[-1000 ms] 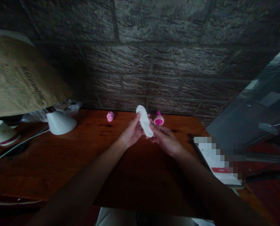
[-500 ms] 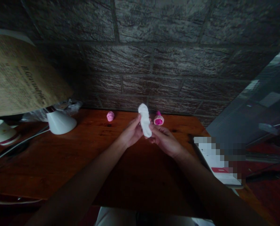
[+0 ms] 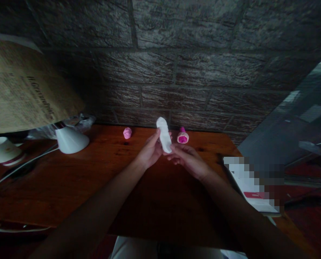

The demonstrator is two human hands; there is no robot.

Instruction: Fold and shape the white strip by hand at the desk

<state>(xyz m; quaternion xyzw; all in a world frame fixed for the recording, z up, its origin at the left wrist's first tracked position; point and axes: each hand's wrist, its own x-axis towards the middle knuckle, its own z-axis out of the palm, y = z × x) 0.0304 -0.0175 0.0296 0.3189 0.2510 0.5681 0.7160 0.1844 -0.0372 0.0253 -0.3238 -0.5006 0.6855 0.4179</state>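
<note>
Between my hands, above the wooden table [image 3: 90, 180], is a long flattened strip of white modelling clay [image 3: 164, 136] with rounded ends and a slightly wavy surface. My left hand [image 3: 151, 151] grips its left side, thumb on the front face and fingers behind. The thumb and fingers of my right hand [image 3: 187, 159] pinch its lower end. A small pink lump [image 3: 127, 133] lies on the table beyond my left hand. Behind my right hand sits a magenta piece with a pale pink rim [image 3: 182, 137], its hollow facing me.
At the left stand a white lamp base [image 3: 71, 140] under a newsprint shade [image 3: 28, 90], a paper cup [image 3: 4, 149] and crumpled clear plastic [image 3: 86, 122]. A cable [image 3: 22, 165] crosses the table there. A tablet-like device [image 3: 246, 187], partly blurred out, lies right. A stone-patterned wall [image 3: 155, 68] rises behind.
The white strip has shifted slightly up and left, and its lower end looks shorter by my right fingers. Both hands keep hold of it. The pink pieces rest where they were.
</note>
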